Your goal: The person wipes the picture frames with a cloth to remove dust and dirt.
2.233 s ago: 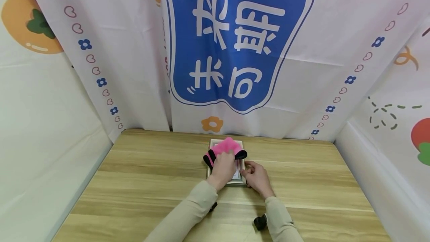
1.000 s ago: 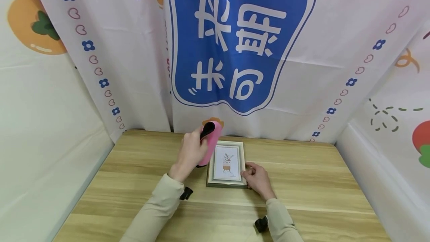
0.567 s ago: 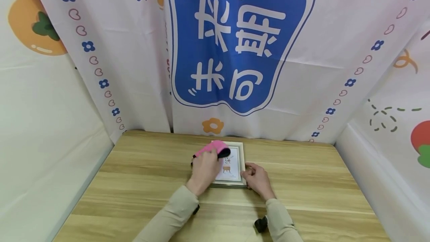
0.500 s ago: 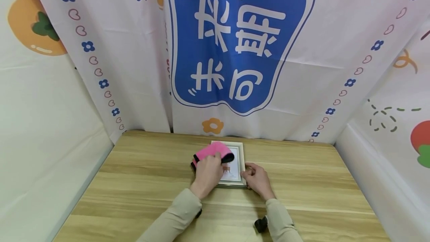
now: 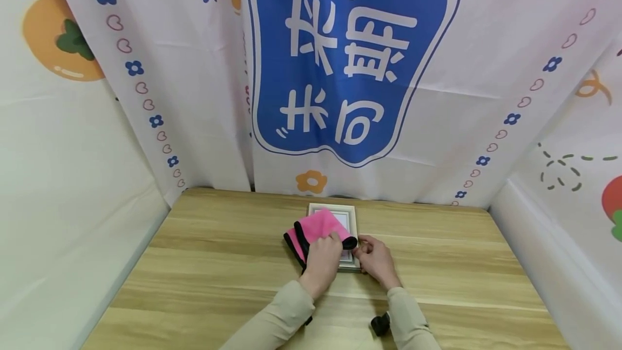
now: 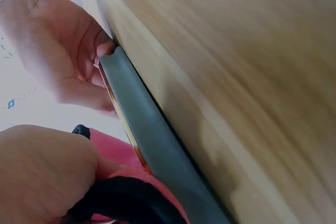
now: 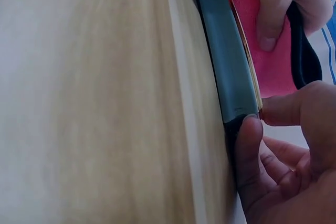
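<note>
Below a printed curtain (image 5: 427,123), left fingers (image 7: 270,27) clamp a pink cloth (image 5: 320,224) partly hiding the picture frame (image 5: 347,221) right fingers (image 7: 249,142) pinch.

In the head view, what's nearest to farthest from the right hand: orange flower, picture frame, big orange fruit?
1. Picture frame: right edge pinched by the right hand.
2. Orange flower: low on the back curtain.
3. Big orange fruit: high on the left wall.

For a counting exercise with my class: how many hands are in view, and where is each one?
2. The left hand grips the pink cloth over the picture frame; the right hand holds the frame's right side, near the corner closest to the person.
</note>
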### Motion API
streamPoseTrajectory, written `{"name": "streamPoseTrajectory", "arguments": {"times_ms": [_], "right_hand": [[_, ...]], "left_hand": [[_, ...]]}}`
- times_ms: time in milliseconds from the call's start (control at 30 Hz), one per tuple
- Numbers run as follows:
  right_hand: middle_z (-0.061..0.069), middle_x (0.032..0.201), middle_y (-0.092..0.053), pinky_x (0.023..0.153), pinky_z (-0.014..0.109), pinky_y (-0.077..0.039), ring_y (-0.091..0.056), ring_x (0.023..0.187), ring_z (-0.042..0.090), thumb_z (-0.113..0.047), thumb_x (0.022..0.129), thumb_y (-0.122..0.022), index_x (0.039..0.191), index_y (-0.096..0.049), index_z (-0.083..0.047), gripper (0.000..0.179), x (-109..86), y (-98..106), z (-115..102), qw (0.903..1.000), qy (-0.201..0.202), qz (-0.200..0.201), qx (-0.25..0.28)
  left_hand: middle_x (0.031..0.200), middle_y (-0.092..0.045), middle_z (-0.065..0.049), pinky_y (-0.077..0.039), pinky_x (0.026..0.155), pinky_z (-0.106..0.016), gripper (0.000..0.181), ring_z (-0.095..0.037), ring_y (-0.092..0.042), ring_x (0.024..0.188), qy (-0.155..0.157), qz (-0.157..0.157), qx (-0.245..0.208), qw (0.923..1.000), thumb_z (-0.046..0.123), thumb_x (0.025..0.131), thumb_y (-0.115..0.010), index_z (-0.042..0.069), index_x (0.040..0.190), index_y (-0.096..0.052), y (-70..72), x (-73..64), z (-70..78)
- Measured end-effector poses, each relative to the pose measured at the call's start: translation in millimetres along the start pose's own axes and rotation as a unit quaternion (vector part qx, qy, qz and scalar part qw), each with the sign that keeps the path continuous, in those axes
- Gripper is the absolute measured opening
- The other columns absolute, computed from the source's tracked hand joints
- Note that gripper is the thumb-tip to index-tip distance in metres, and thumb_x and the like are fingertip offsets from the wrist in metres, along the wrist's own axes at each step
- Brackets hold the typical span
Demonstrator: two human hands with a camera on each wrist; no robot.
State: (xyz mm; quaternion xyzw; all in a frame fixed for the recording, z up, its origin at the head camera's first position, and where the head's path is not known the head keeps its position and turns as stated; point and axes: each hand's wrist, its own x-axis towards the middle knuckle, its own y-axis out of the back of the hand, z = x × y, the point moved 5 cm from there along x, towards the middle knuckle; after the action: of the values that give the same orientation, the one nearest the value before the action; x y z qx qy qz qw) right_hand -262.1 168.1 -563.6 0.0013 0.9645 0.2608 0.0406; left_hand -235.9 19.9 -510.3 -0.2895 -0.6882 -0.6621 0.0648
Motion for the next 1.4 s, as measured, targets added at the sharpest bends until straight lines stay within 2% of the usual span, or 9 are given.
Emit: {"name": "streamPoseTrajectory", "arguments": {"times_ms": [267, 433, 567, 667, 800, 933, 1100, 1300, 1400], "right_hand": [[0.001, 0.068, -0.061, 0.047, 0.03, -0.047, -0.057, 0.046, 0.013, -0.005, 0.094, -0.07, 0.132, -0.072, -0.004, 0.038, -3.2, 3, -1, 0.9998, 0.012, 0.012, -0.011], [0.003, 0.071, -0.063, 0.048, 0.03, -0.049, -0.058, 0.047, 0.014, -0.003, 0.093, -0.066, 0.124, -0.074, -0.004, 0.031, -3.1, 3, -1, 0.9999, 0.011, 0.013, -0.002], [0.005, 0.074, -0.065, 0.05, 0.029, -0.049, -0.058, 0.047, 0.013, -0.004, 0.094, -0.066, 0.126, -0.073, -0.002, 0.033, -3.2, 4, -2, 0.9998, 0.012, 0.016, -0.005], [0.005, 0.075, -0.067, 0.051, 0.029, -0.049, -0.058, 0.047, 0.013, -0.005, 0.094, -0.068, 0.132, -0.07, 0.001, 0.038, -3.4, 4, -4, 0.9997, 0.019, 0.012, -0.008], [0.005, 0.076, -0.067, 0.049, 0.029, -0.049, -0.057, 0.047, 0.013, -0.006, 0.094, -0.07, 0.137, -0.067, 0.002, 0.044, -3.5, 3, -4, 0.9999, 0.015, 0.001, -0.001], [0.004, 0.074, -0.066, 0.049, 0.03, -0.049, -0.057, 0.048, 0.013, -0.01, 0.097, -0.072, 0.138, -0.067, 0.001, 0.043, -3.8, 2, -4, 0.9999, 0.01, -0.005, 0.0], [0.002, 0.072, -0.064, 0.049, 0.031, -0.05, -0.057, 0.048, 0.013, -0.013, 0.098, -0.074, 0.14, -0.065, 0.002, 0.046, -4.9, 3, -7, 0.9999, 0.009, -0.008, 0.002], [0.002, 0.072, -0.064, 0.05, 0.029, -0.048, -0.057, 0.049, 0.013, -0.015, 0.099, -0.074, 0.142, -0.063, 0.002, 0.048, -5.7, 3, -7, 0.9999, 0.0, -0.01, 0.003], [0.003, 0.074, -0.065, 0.05, 0.029, -0.047, -0.057, 0.049, 0.014, -0.016, 0.099, -0.074, 0.143, -0.063, 0.002, 0.048, -6.3, 3, -8, 0.9999, 0.0, -0.01, 0.001]], "left_hand": [[0.062, -0.062, -0.004, -0.052, 0.044, -0.031, 0.025, -0.022, -0.068, 0.054, 0.022, 0.006, -0.057, 0.9981, 0.011, 0.093, -0.077, 0.009, 0.079, -0.057, -6.9, 3.0, 8.1], [0.064, -0.063, -0.007, -0.052, 0.044, -0.032, 0.025, -0.026, -0.068, 0.056, 0.038, -0.014, -0.121, 0.9918, 0.013, 0.094, -0.076, 0.008, 0.082, -0.055, -10.8, 5.5, 11.1], [0.063, -0.063, -0.009, -0.051, 0.045, -0.035, 0.021, -0.028, -0.067, 0.055, 0.047, -0.007, -0.176, 0.9833, 0.013, 0.094, -0.075, 0.008, 0.085, -0.056, -14.1, 7.5, 12.3], [0.061, -0.062, -0.008, -0.051, 0.046, -0.037, 0.021, -0.025, -0.066, 0.054, 0.068, 0.008, -0.285, 0.9562, 0.015, 0.099, -0.071, 0.008, 0.085, -0.058, -19.4, 7.8, 5.8], [0.065, -0.062, 0.0, -0.047, 0.048, -0.031, 0.021, -0.01, -0.06, 0.055, 0.081, 0.026, -0.431, 0.8982, 0.014, 0.103, -0.064, 0.012, 0.083, -0.058, -35.8, 7.3, -9.9], [0.071, -0.064, -0.004, -0.048, 0.048, -0.027, 0.008, -0.007, -0.057, 0.057, 0.071, 0.009, -0.493, 0.8671, 0.005, 0.099, -0.06, 0.005, 0.091, -0.063, -14.1, 11.5, -27.2], [0.072, -0.065, -0.011, -0.046, 0.042, -0.022, 0.008, -0.006, -0.054, 0.05, 0.097, -0.021, -0.492, 0.8652, -0.003, 0.099, -0.058, -0.003, 0.101, -0.065, 37.1, 17.2, -54.9], [0.086, -0.074, -0.025, -0.05, 0.046, -0.021, 0.019, -0.011, -0.062, 0.054, 0.114, 0.012, -0.454, 0.8835, -0.007, 0.096, -0.061, -0.011, 0.114, -0.066, 69.7, 14.1, -91.6], [0.089, -0.075, -0.025, -0.055, 0.051, -0.027, 0.021, -0.018, -0.068, 0.061, 0.127, 0.034, -0.414, 0.9007, -0.004, 0.096, -0.064, -0.01, 0.116, -0.066, 78.6, 8.6, -107.8]]}}
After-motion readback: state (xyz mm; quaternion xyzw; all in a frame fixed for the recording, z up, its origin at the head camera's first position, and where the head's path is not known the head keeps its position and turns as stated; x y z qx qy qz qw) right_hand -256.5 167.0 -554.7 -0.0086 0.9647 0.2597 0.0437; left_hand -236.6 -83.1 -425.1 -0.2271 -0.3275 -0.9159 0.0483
